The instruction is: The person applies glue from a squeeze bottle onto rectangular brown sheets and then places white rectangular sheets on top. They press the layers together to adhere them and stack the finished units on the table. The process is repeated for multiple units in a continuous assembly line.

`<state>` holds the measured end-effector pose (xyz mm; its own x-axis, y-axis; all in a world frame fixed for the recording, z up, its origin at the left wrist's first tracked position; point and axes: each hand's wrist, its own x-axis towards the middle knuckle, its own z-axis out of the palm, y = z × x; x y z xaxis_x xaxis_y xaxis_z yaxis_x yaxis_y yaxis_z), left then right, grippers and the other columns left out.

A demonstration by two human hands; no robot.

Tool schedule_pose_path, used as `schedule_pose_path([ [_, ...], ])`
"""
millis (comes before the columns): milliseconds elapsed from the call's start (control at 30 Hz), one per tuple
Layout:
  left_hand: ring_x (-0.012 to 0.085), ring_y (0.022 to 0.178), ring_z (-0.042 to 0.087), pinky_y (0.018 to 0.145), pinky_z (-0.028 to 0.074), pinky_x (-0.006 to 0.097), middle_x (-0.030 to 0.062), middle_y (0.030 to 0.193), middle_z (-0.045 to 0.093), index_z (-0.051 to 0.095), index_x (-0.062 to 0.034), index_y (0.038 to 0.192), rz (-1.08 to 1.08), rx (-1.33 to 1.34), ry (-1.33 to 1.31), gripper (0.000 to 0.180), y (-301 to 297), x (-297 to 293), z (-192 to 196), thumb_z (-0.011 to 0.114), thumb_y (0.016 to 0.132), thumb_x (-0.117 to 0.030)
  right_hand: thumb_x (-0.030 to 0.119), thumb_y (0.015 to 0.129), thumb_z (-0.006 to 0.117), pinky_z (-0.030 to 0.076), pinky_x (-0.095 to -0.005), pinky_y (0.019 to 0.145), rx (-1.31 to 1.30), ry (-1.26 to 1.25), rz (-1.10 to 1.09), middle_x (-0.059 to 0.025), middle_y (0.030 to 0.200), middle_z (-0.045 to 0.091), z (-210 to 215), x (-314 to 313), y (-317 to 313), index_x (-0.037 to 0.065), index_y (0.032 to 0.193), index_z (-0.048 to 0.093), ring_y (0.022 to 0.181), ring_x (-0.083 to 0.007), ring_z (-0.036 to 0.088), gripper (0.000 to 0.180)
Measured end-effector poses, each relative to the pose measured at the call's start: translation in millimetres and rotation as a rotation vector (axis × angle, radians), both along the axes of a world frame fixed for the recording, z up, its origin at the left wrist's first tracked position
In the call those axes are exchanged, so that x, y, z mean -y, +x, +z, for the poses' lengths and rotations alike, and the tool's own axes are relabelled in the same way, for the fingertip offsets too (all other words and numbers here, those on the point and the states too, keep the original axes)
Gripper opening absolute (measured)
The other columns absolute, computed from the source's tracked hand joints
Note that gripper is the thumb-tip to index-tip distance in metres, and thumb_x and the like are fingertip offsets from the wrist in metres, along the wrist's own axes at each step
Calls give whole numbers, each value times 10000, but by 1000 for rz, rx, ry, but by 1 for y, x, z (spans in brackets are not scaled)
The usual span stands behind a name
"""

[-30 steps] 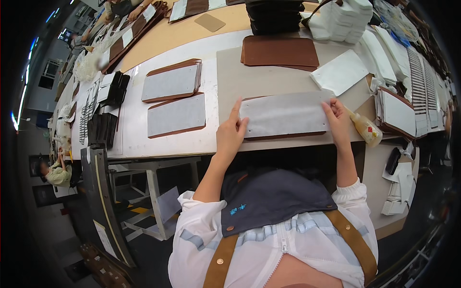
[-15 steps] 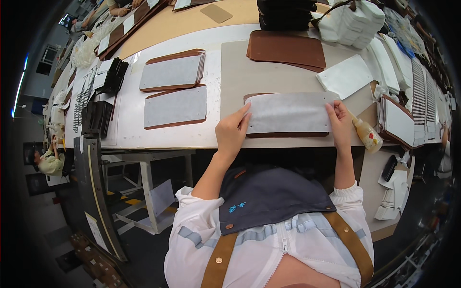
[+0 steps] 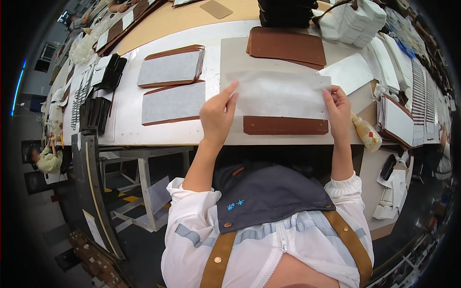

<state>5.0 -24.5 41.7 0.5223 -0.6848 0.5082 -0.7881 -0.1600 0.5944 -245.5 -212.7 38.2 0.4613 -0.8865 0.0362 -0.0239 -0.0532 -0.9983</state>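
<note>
A thin whitish sheet (image 3: 283,96) is lifted and tilted above a brown leather panel (image 3: 285,126), whose near strip shows below it. My left hand (image 3: 218,115) is closed, with its thumb and index finger at the sheet's blurred left edge. At the right edge, my right hand (image 3: 338,108) pinches the sheet between thumb and curled fingers. The rest of the panel is hidden behind the sheet. Beyond it lies a stack of brown leather panels (image 3: 287,45). Another white sheet (image 3: 346,74) rests past my right hand.
Two piles of brown panels topped with pale sheets (image 3: 170,68) (image 3: 174,102) lie to the left. Black folded pieces (image 3: 96,116) stand farther left. A glue bottle (image 3: 367,134) leans at the table's right front edge. White bundles (image 3: 353,24) and a black stack (image 3: 285,12) are behind.
The pale sheet has risen off the near part of the brown panel and shifted away from me. My left hand moved left and slightly farther away with its edge; my right hand stayed nearly still.
</note>
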Motion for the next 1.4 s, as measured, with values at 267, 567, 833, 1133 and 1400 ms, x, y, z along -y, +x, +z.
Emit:
schedule_pose_path([
  [267,284,583,608,548,462,369,129,700,648,760,-96,1130,-43,-90,136,232,-18,-10,-40,704,907,-125,116,1011,612,469,-191,694,-102,43,26,-21,903,707,-23,4,-19,-7,1059,624,778,-29,606,133],
  [567,299,611,633,572,483,385,129,723,676,758,-69,1117,-36,-87,138,236,-27,-11,-53,721,896,-141,123,1018,611,476,-192,707,-85,50,-4,-25,924,713,-29,2,-27,-13,1075,625,797,-33,611,148],
  [833,299,625,645,578,487,385,136,736,686,752,-50,1111,-31,-90,161,244,-27,-11,-55,733,887,-144,123,1018,610,475,-187,706,-83,65,-14,-32,928,715,-30,0,-30,-18,1082,623,795,-31,609,155],
  [1133,293,620,639,577,485,387,125,724,684,754,-54,1104,-37,-68,171,241,-28,-10,-56,735,885,-155,117,1019,604,473,-188,709,-106,58,-11,-33,924,714,-35,1,-33,-29,1077,623,796,-32,609,158],
  [1400,282,612,627,575,477,385,113,698,669,756,-62,1104,-31,-64,184,244,-29,-11,-56,741,879,-156,114,1022,601,467,-187,718,-137,22,-20,-32,931,710,-38,0,-32,-39,1092,618,802,-37,605,170],
])
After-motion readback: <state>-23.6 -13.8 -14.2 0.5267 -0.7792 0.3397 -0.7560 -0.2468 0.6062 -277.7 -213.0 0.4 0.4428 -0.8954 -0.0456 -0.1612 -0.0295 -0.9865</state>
